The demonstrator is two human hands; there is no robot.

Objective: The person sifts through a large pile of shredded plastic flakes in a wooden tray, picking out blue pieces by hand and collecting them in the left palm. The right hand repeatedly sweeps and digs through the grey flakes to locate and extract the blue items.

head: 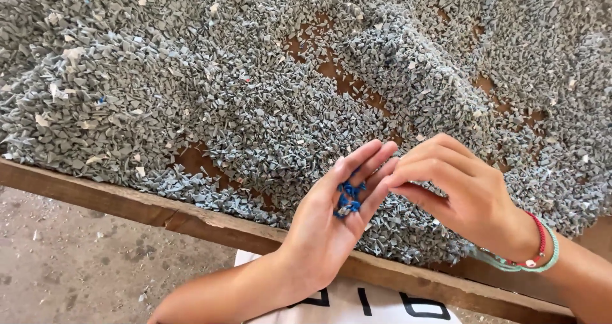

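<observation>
Head view looks down on a wooden table (127, 203) heaped with grey plastic flakes (223, 88), and everything here is placed relative to the table's near wooden edge, which runs diagonally from the left down toward the lower right.

The left hand (331, 222) rises over that edge, palm turned up and cupped, fingers held together and slightly curled. In the hollow of the palm lies a small cluster of blue plastic bits (349, 200), just beyond the edge and above the grey flakes. The hand is not closed around them; they simply rest in the open cup.

The right hand (462, 193) sits just beside the left, a little farther over the table from the edge. Its fingers are bent and drawn together, and their tips meet the fingertips of the left hand. Whether anything is pinched between them cannot be told. On the right wrist are bracelets (539, 251), red and pale green, close above the edge.

Beyond the edge, the grey flakes cover most of the table, with bare brown patches (319, 43) of the board showing through farther back. A few whitish flakes (57, 91) are mixed in at the far left. On the near side of the edge lies a dusty concrete floor (76, 266).
</observation>
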